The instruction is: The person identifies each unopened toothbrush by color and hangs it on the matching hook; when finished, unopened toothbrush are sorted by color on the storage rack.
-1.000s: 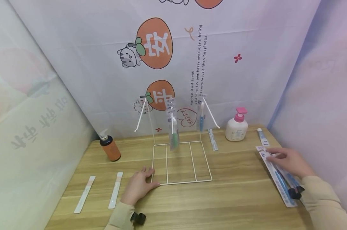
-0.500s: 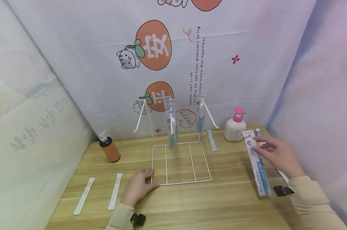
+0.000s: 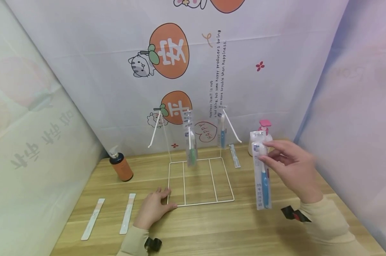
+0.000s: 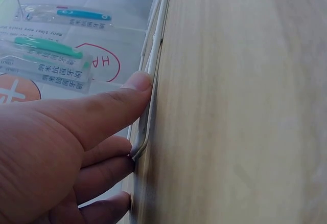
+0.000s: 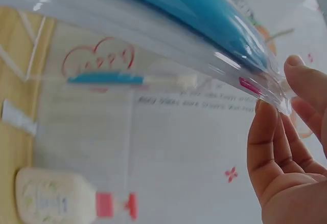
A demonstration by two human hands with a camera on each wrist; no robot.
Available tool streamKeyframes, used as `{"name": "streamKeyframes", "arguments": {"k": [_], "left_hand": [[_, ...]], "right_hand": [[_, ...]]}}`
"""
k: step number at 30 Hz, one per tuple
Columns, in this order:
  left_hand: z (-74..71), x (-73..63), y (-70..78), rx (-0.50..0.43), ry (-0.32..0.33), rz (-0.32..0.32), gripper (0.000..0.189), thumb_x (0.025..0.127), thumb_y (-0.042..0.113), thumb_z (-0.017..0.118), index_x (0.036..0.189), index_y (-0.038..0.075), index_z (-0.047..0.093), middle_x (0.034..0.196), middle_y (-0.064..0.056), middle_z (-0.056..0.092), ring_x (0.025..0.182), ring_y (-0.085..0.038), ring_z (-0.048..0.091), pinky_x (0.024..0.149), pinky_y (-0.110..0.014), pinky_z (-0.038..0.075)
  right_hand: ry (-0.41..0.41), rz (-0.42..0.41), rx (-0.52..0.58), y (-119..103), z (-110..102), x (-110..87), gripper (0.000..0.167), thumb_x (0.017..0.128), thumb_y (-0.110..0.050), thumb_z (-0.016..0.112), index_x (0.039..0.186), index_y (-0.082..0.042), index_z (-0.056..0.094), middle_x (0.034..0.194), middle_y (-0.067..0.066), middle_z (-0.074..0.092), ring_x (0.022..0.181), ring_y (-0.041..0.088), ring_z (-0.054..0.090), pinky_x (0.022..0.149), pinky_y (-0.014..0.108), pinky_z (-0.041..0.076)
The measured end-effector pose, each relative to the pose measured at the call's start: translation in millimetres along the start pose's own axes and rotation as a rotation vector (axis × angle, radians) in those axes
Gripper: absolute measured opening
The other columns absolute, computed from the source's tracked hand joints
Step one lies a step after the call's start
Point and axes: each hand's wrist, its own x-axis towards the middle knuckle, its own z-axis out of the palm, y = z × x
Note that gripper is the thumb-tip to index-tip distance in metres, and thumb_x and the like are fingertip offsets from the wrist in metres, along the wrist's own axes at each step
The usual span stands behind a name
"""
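Observation:
My right hand (image 3: 293,167) pinches the upper part of a packaged blue toothbrush (image 3: 265,188) between thumb and fingers, holding it upright above the table, right of the white wire rack (image 3: 201,204). Up close, the right wrist view shows its blue handle (image 5: 199,14) through clear plastic. My left hand (image 3: 152,208) grips the rack's front left corner; in the left wrist view the thumb (image 4: 138,81) lies on the wire. From the rack's hooks hang a packaged green toothbrush (image 3: 193,154), in the middle, and a packaged blue one (image 3: 223,137), at the right. The left hook (image 3: 154,129) is bare.
A pink-topped pump bottle (image 3: 265,123) stands partly behind the held package. Behind the rack's right side lies a small slim packet (image 3: 234,156). Two slim white packets (image 3: 93,219) lie at the left, below an orange-and-black pump bottle (image 3: 121,167). Fabric walls enclose the table.
My right hand has lifted the packaged blue toothbrush from the table's right side and carried it left toward the rack, turning it upright. The left hand has stayed at the rack's corner.

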Motion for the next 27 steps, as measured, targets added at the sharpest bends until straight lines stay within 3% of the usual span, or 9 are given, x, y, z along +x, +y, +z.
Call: {"name": "streamKeyframes", "arguments": {"k": [4,7,14,22,27], "left_hand": [[-0.8,-0.8,-0.5,0.006,-0.001,0.002,0.071,0.086,0.044,0.092,0.142,0.006,0.072,0.147,-0.019,0.065,0.141,-0.052,0.054,0.113,-0.065,0.046],[-0.7,-0.9,-0.9,0.016,0.002,0.002,0.071,0.086,0.045,0.091,0.142,0.007,0.072,0.147,-0.020,0.065,0.140,-0.052,0.055,0.113,-0.065,0.046],[-0.6,0.2,-0.5,0.008,0.003,-0.010,0.070,0.086,0.043,0.092,0.142,0.007,0.072,0.148,-0.020,0.064,0.141,-0.051,0.054,0.113,-0.065,0.045],[-1.3,1.8,-0.1,0.003,-0.004,-0.010,0.071,0.086,0.044,0.092,0.143,0.006,0.071,0.149,-0.018,0.064,0.143,-0.051,0.052,0.115,-0.065,0.044],[-0.3,0.3,-0.6,0.011,0.002,-0.012,0.070,0.086,0.043,0.092,0.142,0.006,0.071,0.148,-0.020,0.064,0.141,-0.052,0.053,0.115,-0.065,0.044]], "right_hand": [[0.007,-0.094,0.174,-12,20,1.7,0.052,0.072,0.035,0.079,0.120,0.018,0.072,0.115,0.023,0.070,0.087,0.015,0.074,0.075,0.020,0.062],[-0.004,-0.122,0.221,-19,34,1.3,0.050,0.074,0.032,0.080,0.121,0.017,0.072,0.117,0.025,0.070,0.089,0.016,0.075,0.078,0.022,0.063],[0.014,-0.068,0.082,-20,51,-3.8,0.061,0.068,0.036,0.080,0.122,0.009,0.076,0.116,0.021,0.070,0.089,0.013,0.074,0.075,0.020,0.062],[-0.008,-0.038,0.016,-5,59,1.8,0.053,0.078,0.024,0.084,0.126,0.002,0.076,0.115,0.014,0.073,0.094,0.014,0.073,0.076,0.023,0.063],[0.026,-0.014,-0.020,8,72,12.9,0.047,0.081,0.018,0.086,0.124,0.001,0.075,0.112,0.013,0.074,0.093,0.013,0.073,0.077,0.021,0.063]]}}
